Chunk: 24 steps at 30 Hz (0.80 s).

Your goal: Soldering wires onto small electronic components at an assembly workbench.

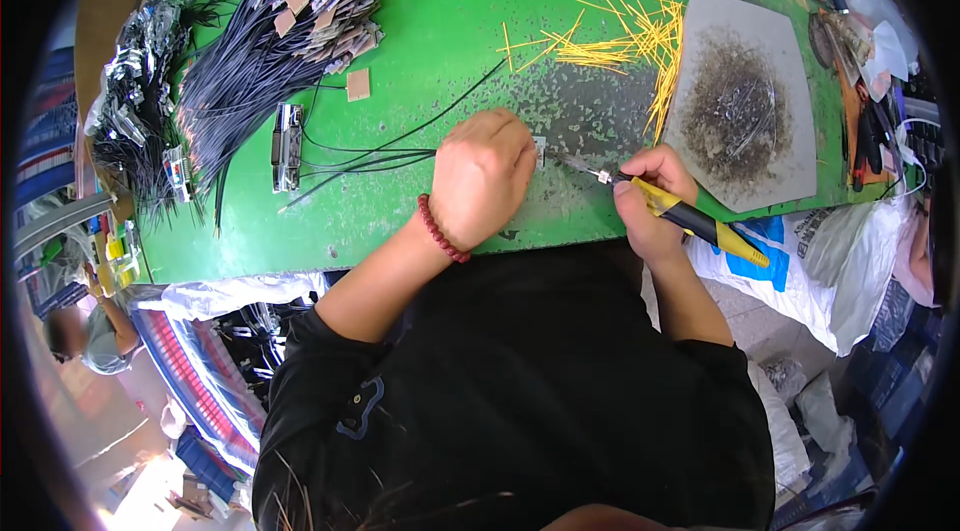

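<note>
While left hand (480,176) pins wire (400,141), right hand (650,196) grips soldering iron (690,219) — yellow sleeves (625,36), ash-strewn tray (745,101) behind.

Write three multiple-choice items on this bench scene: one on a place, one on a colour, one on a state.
1. Where do the loose yellow sticks lie?
A. beside the grey tray
B. under the bundle of black wires
C. on the floor

2. What colour is the table top?
A. blue
B. green
C. white

3. What is the right hand doing?
A. resting open and empty
B. gripping a yellow-and-black soldering iron
C. lifting the tray

Key:
1 A, they are scattered along the tray's left edge.
2 B, bare green shows all around the work.
3 B, its fingers wrap the handle, tip pointing toward the left hand, which presses a small part down.
</note>
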Available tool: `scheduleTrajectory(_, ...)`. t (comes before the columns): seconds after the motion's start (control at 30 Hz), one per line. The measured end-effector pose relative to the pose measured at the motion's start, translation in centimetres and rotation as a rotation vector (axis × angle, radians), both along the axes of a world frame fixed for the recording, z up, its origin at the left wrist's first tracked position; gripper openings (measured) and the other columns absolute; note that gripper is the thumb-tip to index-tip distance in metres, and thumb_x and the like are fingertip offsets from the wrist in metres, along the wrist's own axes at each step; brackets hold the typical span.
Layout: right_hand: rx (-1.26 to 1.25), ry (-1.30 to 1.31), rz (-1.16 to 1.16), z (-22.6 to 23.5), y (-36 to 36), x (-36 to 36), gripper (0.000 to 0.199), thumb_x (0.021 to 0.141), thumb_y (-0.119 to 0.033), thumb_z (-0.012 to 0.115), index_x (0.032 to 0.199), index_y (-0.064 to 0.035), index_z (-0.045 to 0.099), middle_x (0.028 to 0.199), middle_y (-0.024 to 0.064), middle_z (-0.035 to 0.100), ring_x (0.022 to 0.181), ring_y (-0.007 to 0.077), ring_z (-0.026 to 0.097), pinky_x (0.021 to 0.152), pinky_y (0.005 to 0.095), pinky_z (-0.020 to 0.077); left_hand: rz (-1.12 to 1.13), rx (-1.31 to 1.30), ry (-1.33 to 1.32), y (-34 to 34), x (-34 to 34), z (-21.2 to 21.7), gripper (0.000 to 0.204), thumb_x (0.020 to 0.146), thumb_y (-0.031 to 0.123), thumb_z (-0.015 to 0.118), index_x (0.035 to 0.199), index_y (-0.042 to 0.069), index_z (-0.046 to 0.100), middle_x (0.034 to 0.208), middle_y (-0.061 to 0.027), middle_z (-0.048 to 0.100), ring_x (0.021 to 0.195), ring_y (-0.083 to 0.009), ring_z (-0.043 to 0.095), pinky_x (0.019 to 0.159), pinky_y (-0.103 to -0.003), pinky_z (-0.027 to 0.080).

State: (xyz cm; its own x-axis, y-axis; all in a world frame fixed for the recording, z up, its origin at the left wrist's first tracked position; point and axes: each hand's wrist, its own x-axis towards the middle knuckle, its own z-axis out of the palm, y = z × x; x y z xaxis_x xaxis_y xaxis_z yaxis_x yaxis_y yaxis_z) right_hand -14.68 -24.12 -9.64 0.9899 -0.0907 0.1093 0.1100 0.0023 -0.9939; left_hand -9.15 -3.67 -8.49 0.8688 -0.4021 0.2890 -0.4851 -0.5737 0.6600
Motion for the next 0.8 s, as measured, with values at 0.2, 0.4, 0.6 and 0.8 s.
scheduleTrajectory(0.2, -0.035, 0.000, 0.027, 0.07, 0.17, 0.29, 0.016, 0.077, -0.004, 0.068, 0.085, -0.0022, 0.054, 0.069, -0.0026, 0.054, 0.059, 0.0019, 0.047, 0.052, 0.0190, 0.0373, -0.004, -0.002, -0.001, 0.08, 0.11, -0.01, 0.010, 0.072, -0.002, 0.066, 0.074, 0.001, 0.057, 0.078, -0.0124, 0.060, 0.074, -0.0317, 0.059, 0.066, -0.038, 0.048)
scheduleTrajectory(0.4, -0.099, -0.008, 0.042, -0.20, -0.02, 0.28, 0.017, 0.077, -0.003, 0.068, 0.086, -0.0026, 0.054, 0.070, -0.0016, 0.053, 0.061, 0.0030, 0.046, 0.054, 0.0201, 0.0377, -0.010, -0.004, -0.007, 0.13, 0.18, -0.10, 0.009, 0.072, -0.001, 0.065, 0.073, 0.001, 0.056, 0.078, -0.0126, 0.059, 0.074, -0.0320, 0.058, 0.066, -0.039, 0.048)
scheduleTrajectory(0.6, 0.003, -0.045, 0.002, -0.35, -0.17, -0.05, 0.019, 0.080, -0.012, 0.066, 0.088, -0.0036, 0.051, 0.079, 0.0007, 0.049, 0.067, 0.0060, 0.040, 0.060, 0.0213, 0.0309, -0.003, -0.005, -0.008, 0.13, 0.17, -0.03, 0.009, 0.072, 0.000, 0.065, 0.073, 0.002, 0.056, 0.078, -0.0129, 0.058, 0.075, -0.0322, 0.058, 0.066, -0.040, 0.048)
scheduleTrajectory(0.8, -0.033, -0.024, 0.010, -0.36, -0.12, -0.06, 0.020, 0.079, -0.013, 0.066, 0.088, -0.0037, 0.051, 0.079, 0.0006, 0.049, 0.067, 0.0056, 0.040, 0.060, 0.0213, 0.0307, -0.033, 0.056, 0.018, 0.15, 0.42, 0.32, 0.006, 0.074, 0.001, 0.064, 0.074, 0.001, 0.058, 0.079, -0.0132, 0.058, 0.076, -0.0331, 0.059, 0.066, -0.040, 0.048)
